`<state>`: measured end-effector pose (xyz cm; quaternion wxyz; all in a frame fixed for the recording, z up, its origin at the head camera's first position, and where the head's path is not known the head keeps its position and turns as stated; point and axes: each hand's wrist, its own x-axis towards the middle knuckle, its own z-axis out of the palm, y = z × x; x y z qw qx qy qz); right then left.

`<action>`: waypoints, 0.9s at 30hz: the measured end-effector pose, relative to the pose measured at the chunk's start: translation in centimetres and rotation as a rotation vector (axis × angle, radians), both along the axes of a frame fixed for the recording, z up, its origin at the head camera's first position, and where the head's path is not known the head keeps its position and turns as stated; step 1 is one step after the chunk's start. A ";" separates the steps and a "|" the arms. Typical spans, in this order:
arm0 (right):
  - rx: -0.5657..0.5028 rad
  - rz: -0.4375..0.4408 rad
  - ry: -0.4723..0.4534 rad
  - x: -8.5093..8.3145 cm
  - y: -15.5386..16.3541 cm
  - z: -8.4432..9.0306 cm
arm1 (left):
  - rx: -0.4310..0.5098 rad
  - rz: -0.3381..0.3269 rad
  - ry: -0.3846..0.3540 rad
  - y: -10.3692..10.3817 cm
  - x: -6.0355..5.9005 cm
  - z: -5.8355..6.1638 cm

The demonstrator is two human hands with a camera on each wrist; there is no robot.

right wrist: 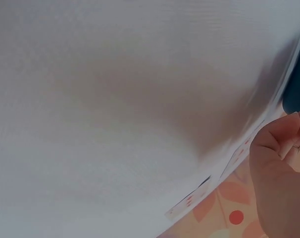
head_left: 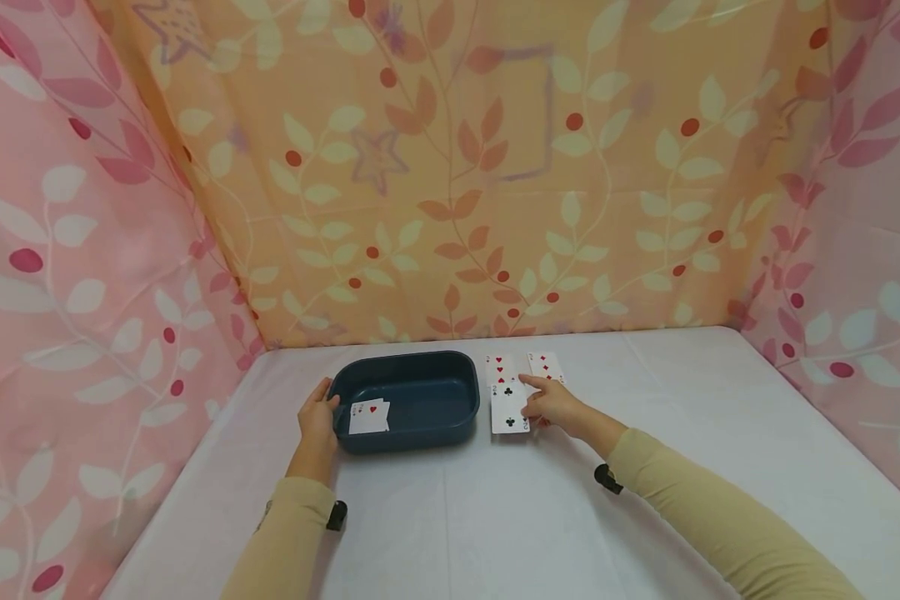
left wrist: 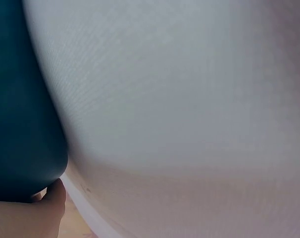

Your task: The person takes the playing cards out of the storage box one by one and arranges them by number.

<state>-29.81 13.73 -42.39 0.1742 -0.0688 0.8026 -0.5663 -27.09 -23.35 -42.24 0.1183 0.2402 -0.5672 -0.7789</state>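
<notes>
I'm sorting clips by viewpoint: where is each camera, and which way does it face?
Head: worn there, facing forward and down at the dark blue, rounded rectangular tray; left hand, right hand and beige sleeves show.
Left wrist: worn there, facing the tray and white cloth-covered table; part of the left hand shows.
Right wrist: worn there, facing the table and two white, red-marked rectangular cards; part of the right hand shows.
Head and right wrist share those cards.

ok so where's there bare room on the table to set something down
The table is bare in front of the blue tray, between the left sleeve and right sleeve, and from the right sleeve to the pink curtain on the right. Crowded: just right of the tray, where the right hand holds a clubs card near two red-suit cards.
</notes>
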 end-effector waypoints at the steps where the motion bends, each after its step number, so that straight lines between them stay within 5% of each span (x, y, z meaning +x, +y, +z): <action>1: 0.000 0.000 -0.004 0.0 0.0 -0.1 | 0.000 0.001 0.002 0.0 0.0 0.0; 15: 0.022 -0.008 -0.040 -0.4 -0.4 -1.2 | -0.004 0.009 -0.006 0.0 -0.2 -0.1; 27: 0.147 -0.071 -0.034 -0.6 -0.9 -1.5 | 0.023 0.011 0.019 0.0 -0.3 -0.2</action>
